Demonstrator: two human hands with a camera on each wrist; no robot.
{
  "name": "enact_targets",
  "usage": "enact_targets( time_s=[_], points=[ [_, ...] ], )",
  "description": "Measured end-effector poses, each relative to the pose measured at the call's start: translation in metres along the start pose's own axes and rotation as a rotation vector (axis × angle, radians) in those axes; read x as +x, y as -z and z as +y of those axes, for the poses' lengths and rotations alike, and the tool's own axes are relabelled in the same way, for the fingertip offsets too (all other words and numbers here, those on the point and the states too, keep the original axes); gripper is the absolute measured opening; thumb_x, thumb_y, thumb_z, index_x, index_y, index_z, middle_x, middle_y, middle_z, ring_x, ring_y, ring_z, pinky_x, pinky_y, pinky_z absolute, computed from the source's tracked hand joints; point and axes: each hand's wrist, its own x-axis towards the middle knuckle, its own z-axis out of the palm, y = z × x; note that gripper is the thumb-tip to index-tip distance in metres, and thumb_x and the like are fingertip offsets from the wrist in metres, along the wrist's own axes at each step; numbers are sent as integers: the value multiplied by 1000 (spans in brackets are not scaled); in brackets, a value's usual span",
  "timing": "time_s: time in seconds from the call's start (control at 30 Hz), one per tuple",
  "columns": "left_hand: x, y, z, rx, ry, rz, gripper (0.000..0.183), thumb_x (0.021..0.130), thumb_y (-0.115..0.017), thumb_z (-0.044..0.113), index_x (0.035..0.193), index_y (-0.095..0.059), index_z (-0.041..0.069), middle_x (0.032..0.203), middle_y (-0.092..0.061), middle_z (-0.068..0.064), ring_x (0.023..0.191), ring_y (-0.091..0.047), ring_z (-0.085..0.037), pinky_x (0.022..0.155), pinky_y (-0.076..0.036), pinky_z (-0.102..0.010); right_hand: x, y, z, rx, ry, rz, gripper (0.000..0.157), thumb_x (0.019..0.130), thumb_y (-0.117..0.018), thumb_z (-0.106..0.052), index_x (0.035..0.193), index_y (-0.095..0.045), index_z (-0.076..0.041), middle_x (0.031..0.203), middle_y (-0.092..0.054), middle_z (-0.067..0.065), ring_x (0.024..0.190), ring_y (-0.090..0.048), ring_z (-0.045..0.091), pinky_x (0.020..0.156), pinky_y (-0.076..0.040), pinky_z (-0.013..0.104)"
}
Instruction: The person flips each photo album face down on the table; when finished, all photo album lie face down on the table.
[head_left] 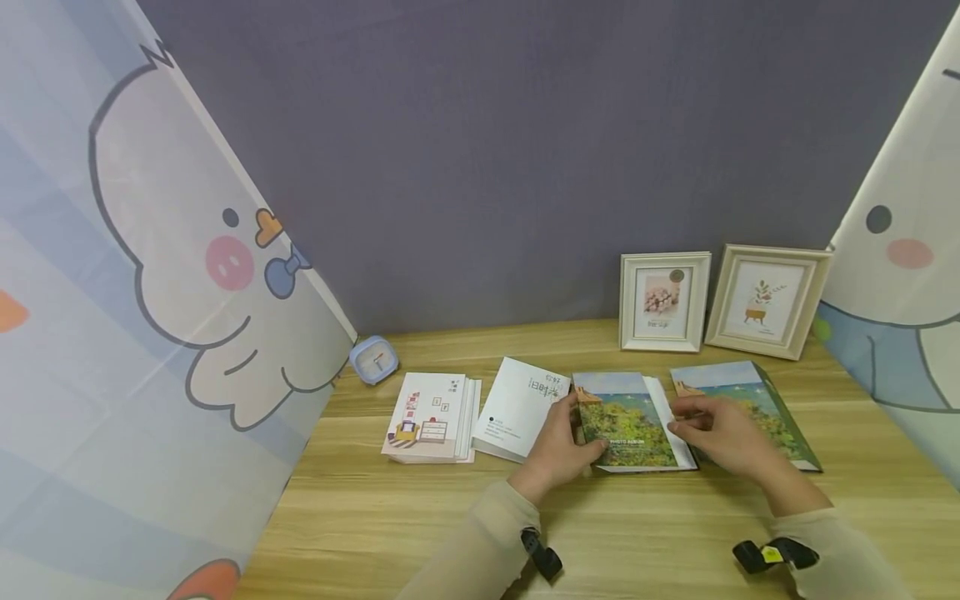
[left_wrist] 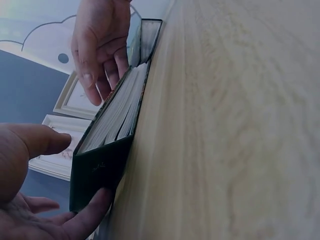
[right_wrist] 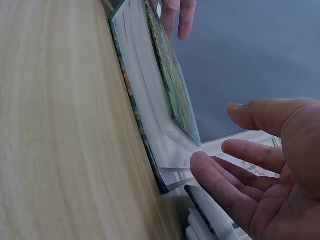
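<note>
Yellow wood-grain table (head_left: 637, 542) w/ grey fabric wall (head_left: 487, 167); my L hand (head_left: 557, 452), relaxed, touches rectangular green-spined photo album (head_left: 624, 417); R hand (head_left: 726, 435) loose nearby.

Thick photo album (head_left: 626, 408), painterly blue-and-green cover facing up, dark green spine, white pages poking out past the cover's right edge. It's lying just in front of the flower-print frame (head_left: 663, 302), slightly left of it.

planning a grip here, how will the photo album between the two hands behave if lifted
The photo album is probably fairly heavy, given its thick block of pages. It may splay open, since pages spread past the front cover's edge.
</note>
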Motion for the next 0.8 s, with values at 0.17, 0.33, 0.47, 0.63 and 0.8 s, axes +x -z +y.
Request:
enact_targets(
  time_s=[0.17,0.33,0.47,0.63,0.8],
  points=[
    [1,-3,0,39,37,-17,89,96,-77,40,165,-28,14,156,-43,-9,131,-53,-20,104,-50,-40,-2,-3,0,3,-18,-18,44,100,-74,-22,133,-66,5,128,-66,27,100,-72,34,68,-59,28],
    [1,-5,3,19,61,-17,99,94,-80,41,167,-21,11,155,-47,-13,134,-53,-24,104,-50,-40,-2,-3,0,-18,-29,-21,43,100,-75,-23,131,-67,6,120,-71,23,99,-72,33,68,-59,28],
    [1,-7,3,13,70,-16,103,94,-80,42,169,-16,12,158,-46,-13,138,-52,-26,105,-51,-40,-2,-5,0,-32,-29,-14,41,99,-76,-22,129,-68,5,115,-73,19,98,-73,31,69,-59,29],
    [2,-10,1,-38,60,30,87,98,-75,33,167,-26,14,138,-57,-4,100,-62,-16,83,-52,-33,-3,-6,0,-17,-32,-21,38,99,-75,-20,127,-69,5,110,-75,15,96,-72,28,70,-59,29],
    [2,-11,0,-159,56,59,80,101,-71,32,165,-28,9,146,-50,-5,120,-62,-18,89,-55,-30,-3,-6,0,-7,-43,-46,38,100,-74,-19,129,-69,5,112,-75,14,98,-72,28,71,-59,28]
  ],
)
